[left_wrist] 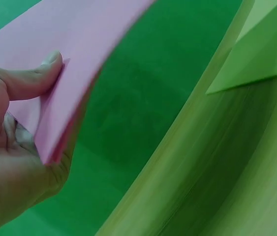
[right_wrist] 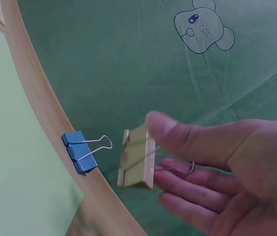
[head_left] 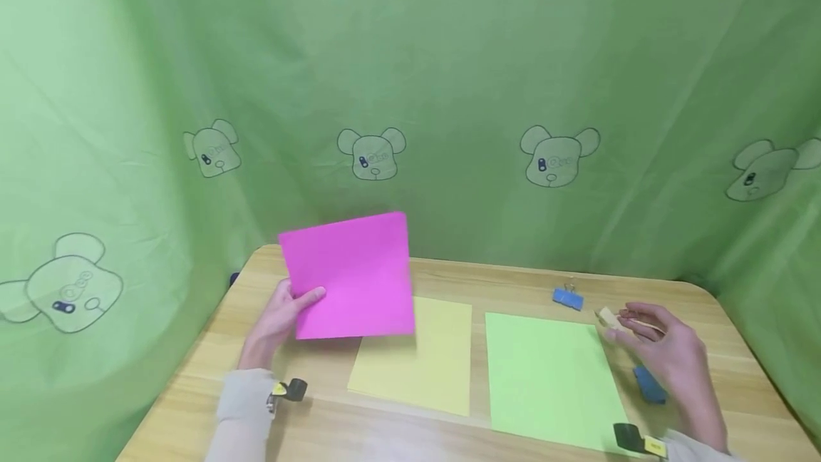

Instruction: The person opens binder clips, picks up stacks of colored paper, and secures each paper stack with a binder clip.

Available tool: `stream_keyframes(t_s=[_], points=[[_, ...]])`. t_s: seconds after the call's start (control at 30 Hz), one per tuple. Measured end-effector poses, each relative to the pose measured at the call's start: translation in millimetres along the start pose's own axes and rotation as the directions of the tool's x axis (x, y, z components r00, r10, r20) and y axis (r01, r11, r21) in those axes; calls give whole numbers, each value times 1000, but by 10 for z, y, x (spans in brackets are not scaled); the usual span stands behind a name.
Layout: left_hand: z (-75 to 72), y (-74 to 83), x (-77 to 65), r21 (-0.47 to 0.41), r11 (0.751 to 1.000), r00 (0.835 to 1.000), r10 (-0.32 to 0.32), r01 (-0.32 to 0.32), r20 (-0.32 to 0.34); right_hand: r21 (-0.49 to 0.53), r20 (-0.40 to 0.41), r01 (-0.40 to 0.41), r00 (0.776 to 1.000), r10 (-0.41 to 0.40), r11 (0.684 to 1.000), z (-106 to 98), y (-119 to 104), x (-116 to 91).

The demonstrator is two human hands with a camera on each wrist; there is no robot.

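A pale-green square sheet of paper lies flat on a light wood-grain table. To the left of the green sheet, the left hand grips a bright pink, roughly square piece of paper by its lower left part, thumb on the front face and the other fingers behind. The pink piece is raised and tilted. A pale-yellow sheet of paper lies just left of the green sheet, its far left part hidden behind the pink one.

Near the green sheet's far right corner, the right hand pinches a yellow binder clip with wire handles between thumb and fingers. Beyond the green sheet, close to that same corner, sits a blue metal binder clip. A second blue clip lies just to the right of the green sheet, beside the right hand. Behind the green sheet and the table hangs a green curtain printed with bear heads.
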State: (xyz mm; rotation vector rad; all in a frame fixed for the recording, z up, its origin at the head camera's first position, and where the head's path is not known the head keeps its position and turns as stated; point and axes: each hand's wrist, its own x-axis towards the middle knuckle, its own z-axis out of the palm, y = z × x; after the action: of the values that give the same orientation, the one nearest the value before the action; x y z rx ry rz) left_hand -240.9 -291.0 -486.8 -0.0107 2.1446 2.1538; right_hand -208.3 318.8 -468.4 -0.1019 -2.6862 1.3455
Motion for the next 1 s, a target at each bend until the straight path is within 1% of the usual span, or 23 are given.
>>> stream_keyframes(t_s=[0.07, 0.1, 0.17, 0.23, 0.3, 0.4, 0.47, 0.53, 0.6, 0.63, 0.7, 0.77, 0.8, 0.9, 0.93, 0.97, 1.0], points=[[55, -5, 15, -22, 1000, 1000, -3, 4, 28, 108, 5, -21, 1000, 21, 994, -3, 15, -4], [79, -6, 20, -36, 999, 999, -6, 7, 35, 168, 8, -23, 1000, 22, 985, -3, 21, -3], [116, 0, 24, -46, 999, 999, -3, 5, 40, 292, 15, -28, 1000, 25, 956, 4, 21, 0], [144, 11, 22, -52, 999, 999, 4, -3, 32, 373, 15, -24, 1000, 20, 927, 17, 12, 4], [165, 21, 24, -60, 998, 1000, 5, -3, 21, 450, 19, -28, 1000, 22, 893, 26, -7, 10], [184, 39, 25, -67, 998, 1000, 8, -7, 14, 513, 21, -39, 999, 33, 857, 37, -32, 12], [179, 49, 22, -51, 999, 1000, 6, -6, -5, 554, 23, -43, 999, 37, 831, 44, -43, 12], [161, 61, 14, -23, 1000, 999, 12, -13, -49, 568, 18, -38, 999, 34, 822, 51, -48, 8], [127, 71, 6, 1, 999, 993, 33, -33, -117, 575, 11, -30, 1000, 29, 817, 61, -51, 5], [103, 71, 6, 11, 999, 987, 48, -47, -156, 578, 6, -24, 1000, 25, 815, 68, -54, 6], [47, 63, 10, 21, 997, 968, 77, -74, -239, 577, -3, -10, 1000, 15, 816, 83, -60, 16], [-9, 41, 18, 27, 995, 940, 100, -96, -326, 569, -13, 4, 1000, 4, 822, 100, -65, 31], [-35, 20, 28, 25, 995, 923, 102, -100, -370, 561, -17, 9, 1000, 1, 828, 106, -68, 38], [-96, -52, 47, 40, 994, 878, 106, -99, -467, 533, -29, 22, 1000, -7, 846, 114, -66, 52], [-110, -80, 57, 52, 994, 868, 109, -96, -484, 523, -34, 24, 999, -8, 852, 116, -64, 52], [-124, -112, 66, 73, 993, 866, 115, -91, -486, 517, -38, 28, 999, -10, 856, 115, -60, 51], [-134, -145, 78, 98, 991, 868, 123, -86, -480, 514, -42, 32, 999, -12, 857, 114, -56, 47]])
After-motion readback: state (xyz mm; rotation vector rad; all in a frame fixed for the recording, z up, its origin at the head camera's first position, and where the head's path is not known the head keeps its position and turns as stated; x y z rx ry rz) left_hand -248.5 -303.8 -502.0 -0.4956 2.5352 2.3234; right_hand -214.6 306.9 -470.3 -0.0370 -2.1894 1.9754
